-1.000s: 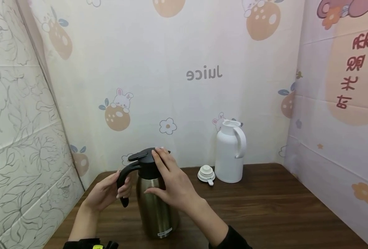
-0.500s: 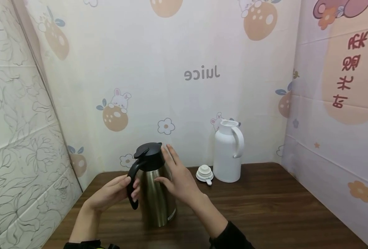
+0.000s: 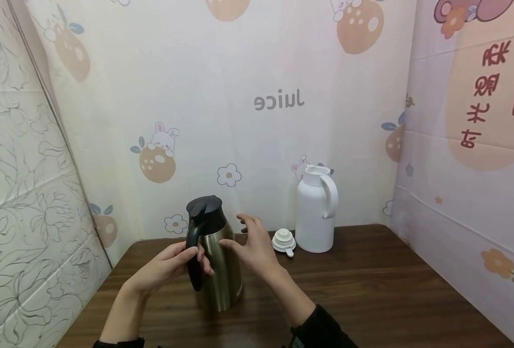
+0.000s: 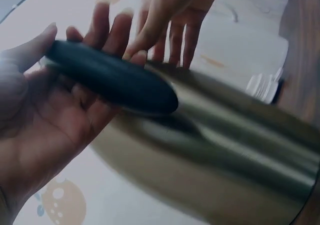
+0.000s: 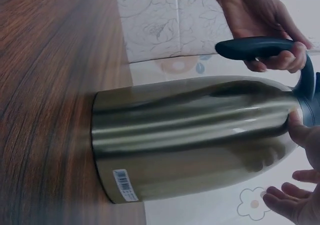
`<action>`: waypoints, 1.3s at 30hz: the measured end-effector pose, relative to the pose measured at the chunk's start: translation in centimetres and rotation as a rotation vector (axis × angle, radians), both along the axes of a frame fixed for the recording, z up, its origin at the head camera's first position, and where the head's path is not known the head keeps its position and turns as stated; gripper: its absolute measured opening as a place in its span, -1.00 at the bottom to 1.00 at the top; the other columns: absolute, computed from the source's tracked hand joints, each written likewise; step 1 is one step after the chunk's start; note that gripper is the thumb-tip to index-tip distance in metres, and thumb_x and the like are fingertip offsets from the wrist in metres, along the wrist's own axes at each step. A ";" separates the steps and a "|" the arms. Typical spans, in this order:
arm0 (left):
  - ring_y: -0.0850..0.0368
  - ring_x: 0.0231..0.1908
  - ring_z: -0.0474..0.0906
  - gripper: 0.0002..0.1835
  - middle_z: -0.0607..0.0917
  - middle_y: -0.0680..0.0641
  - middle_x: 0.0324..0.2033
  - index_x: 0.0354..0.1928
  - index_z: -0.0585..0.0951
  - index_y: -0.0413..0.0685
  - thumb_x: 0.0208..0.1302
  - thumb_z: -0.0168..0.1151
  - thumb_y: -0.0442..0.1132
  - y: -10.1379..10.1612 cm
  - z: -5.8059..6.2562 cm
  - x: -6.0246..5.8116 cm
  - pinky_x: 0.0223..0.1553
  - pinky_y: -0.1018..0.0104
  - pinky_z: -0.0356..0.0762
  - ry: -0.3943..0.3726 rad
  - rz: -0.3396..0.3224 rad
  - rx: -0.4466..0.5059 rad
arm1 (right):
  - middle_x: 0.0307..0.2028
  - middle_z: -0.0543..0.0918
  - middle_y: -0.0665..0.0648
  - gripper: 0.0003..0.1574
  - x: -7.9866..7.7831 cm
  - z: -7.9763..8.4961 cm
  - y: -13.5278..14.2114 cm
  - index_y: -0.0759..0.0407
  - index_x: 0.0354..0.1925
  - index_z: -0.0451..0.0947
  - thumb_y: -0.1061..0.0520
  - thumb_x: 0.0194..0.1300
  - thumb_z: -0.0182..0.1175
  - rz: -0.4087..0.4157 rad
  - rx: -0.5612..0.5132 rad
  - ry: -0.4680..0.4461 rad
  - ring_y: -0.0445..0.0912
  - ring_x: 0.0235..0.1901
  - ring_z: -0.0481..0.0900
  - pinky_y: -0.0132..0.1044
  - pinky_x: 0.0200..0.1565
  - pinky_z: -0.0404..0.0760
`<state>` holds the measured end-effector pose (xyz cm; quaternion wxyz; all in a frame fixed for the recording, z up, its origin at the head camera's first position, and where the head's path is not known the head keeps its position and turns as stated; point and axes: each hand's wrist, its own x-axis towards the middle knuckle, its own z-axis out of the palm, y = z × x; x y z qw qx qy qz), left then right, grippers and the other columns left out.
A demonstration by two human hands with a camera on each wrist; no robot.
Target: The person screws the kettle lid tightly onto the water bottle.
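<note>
A gold-coloured steel thermos jug (image 3: 222, 275) with a black lid (image 3: 205, 207) stands at the middle left of the table. Its black handle (image 3: 193, 270) points towards me. My left hand (image 3: 165, 263) holds that handle, thumb on the near side and fingers passing behind it (image 4: 107, 75). On the other side, my right hand (image 3: 257, 246) has its thumb at the jug's shoulder (image 5: 280, 115), while its fingers stand spread away from the jug. A barcode label (image 5: 125, 185) shows low on the body in the right wrist view.
A white jug (image 3: 314, 217) without a lid stands at the back of the dark wooden table (image 3: 370, 285). Left of it lies a white stopper (image 3: 284, 241). Patterned cloth walls (image 3: 248, 140) close in the back and both sides.
The steel jug has turned, its handle swinging towards me and its label moving right. It also sits slightly farther back. My right hand has come off the lid down to the jug's side.
</note>
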<state>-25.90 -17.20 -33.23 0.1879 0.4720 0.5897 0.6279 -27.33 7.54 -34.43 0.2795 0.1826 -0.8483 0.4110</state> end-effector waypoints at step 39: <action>0.05 -0.38 0.30 -0.80 0.30 -0.11 -0.41 -0.11 0.24 -0.31 0.63 -0.27 -0.26 3.5 -1.6 -0.8 -0.27 0.23 0.43 0.151 0.373 0.027 | 0.05 0.64 0.24 -0.48 -0.3 -1.8 1.8 0.27 0.16 0.50 -0.02 0.38 0.23 0.188 0.107 -0.140 0.06 0.01 0.60 -0.02 -0.03 0.65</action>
